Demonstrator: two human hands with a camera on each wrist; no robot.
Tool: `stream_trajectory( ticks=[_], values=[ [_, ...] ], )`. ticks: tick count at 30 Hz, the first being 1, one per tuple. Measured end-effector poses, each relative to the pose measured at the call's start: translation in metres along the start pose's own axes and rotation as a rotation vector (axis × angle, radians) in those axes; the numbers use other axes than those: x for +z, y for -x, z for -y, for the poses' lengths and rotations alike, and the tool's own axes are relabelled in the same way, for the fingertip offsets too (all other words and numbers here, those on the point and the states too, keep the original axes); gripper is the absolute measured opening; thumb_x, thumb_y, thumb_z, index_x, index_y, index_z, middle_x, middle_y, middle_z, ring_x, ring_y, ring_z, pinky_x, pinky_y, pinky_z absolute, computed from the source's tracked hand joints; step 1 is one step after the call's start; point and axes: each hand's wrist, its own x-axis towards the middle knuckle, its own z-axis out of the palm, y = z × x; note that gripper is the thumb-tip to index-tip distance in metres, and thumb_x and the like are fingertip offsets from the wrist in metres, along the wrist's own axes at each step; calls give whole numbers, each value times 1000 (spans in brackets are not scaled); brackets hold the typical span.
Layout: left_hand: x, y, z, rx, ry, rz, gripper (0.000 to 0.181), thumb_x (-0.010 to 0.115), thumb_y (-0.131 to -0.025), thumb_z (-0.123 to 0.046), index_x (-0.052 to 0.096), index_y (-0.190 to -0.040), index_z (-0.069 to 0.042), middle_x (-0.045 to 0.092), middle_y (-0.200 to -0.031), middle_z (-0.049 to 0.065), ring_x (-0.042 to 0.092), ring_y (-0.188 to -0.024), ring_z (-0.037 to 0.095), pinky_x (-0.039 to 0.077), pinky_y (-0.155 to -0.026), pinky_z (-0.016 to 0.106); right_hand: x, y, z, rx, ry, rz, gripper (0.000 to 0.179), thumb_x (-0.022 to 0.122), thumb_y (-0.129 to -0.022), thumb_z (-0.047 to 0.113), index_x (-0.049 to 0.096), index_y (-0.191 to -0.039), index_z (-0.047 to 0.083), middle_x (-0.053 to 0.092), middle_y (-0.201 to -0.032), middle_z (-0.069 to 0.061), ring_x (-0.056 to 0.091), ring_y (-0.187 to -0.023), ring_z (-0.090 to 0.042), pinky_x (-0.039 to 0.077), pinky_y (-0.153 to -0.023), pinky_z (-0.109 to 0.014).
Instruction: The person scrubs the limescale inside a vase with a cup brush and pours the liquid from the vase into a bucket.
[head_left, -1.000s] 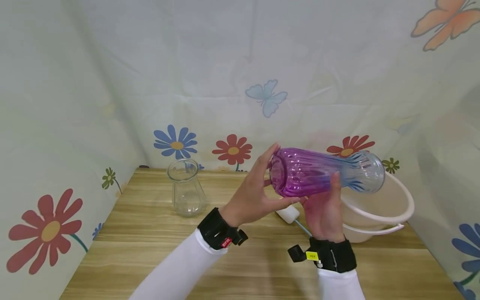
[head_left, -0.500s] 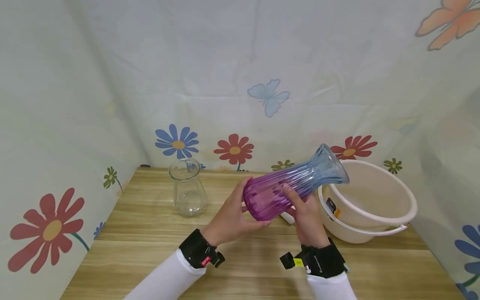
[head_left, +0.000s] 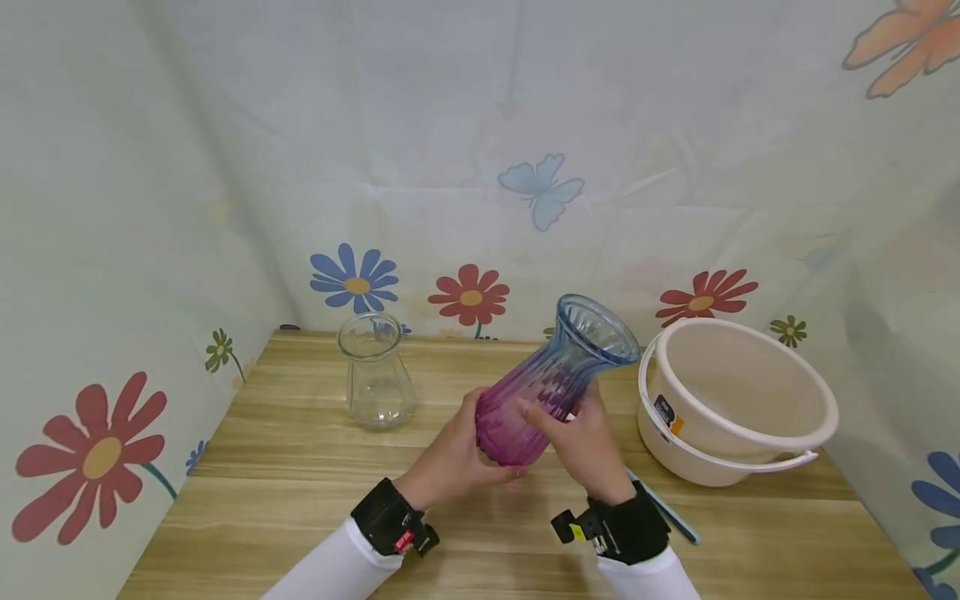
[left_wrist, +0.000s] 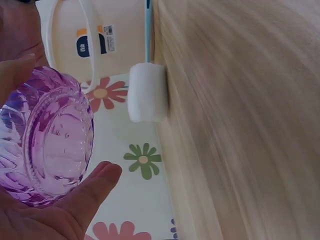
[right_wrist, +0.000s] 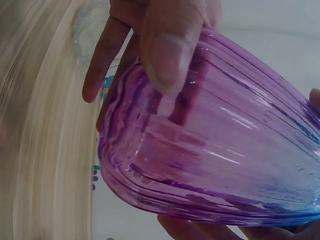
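Observation:
A ribbed glass vase, purple at the base and blue at the flared mouth, is held tilted above the table. Its mouth points up and to the right. My left hand grips the purple base from the left. From the right, my right hand holds the middle of the body, its thumb across the near side. The left wrist view shows the thick base raised off the tabletop. In the right wrist view the left thumb lies on the purple glass, and the right fingers curl beneath it.
A clear glass vase stands upright at the back left. To the right is a pale pink bucket with its handle down. A brush with a white sponge head and blue handle lies on the wooden table. Flower-printed curtains surround the table.
From nearly level, the vase has swung mouth-up and come lower and to the left, nearer the body. Both hands have moved with it, still gripping, and more of the bucket shows.

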Motion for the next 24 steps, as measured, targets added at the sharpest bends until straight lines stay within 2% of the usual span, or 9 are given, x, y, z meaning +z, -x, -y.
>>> stream_trajectory(
  ticks=[5,10,13,17,24],
  values=[
    [6,1,8,-25,12,13,118,94,-71,-46,23,-159,-14,51,-151,10,57,-134,22,47,-114,45,6,6,1,-22,152,15,94,86,-85,28,27,-158,22,53,-150,-13,58,-133,-34,51,-108,-54],
    [14,4,18,-21,47,3,118,95,-68,-50,26,-158,-16,51,-152,8,56,-136,21,45,-116,44,14,14,1,-49,273,-11,94,93,-75,35,39,-150,19,62,-141,-12,64,-124,-32,54,-104,-54],
    [19,6,26,-4,69,-7,116,94,-69,-51,27,-158,-22,51,-152,3,55,-136,18,45,-116,44,19,17,1,-52,290,-11,91,95,-70,43,46,-144,23,66,-135,-5,66,-121,-26,54,-103,-51],
    [23,11,30,-1,87,-8,113,94,-70,-50,26,-158,-25,50,-153,0,55,-136,17,44,-117,44,23,21,0,-67,322,-7,86,95,-70,46,51,-141,22,67,-131,-2,66,-118,-24,54,-101,-50],
    [22,18,28,-27,83,-8,112,92,-72,-52,29,-157,-16,53,-150,6,57,-135,20,46,-115,45,25,24,-1,-68,335,-4,86,95,-71,42,50,-141,18,67,-132,-6,66,-119,-26,54,-100,-51]
  ],
)
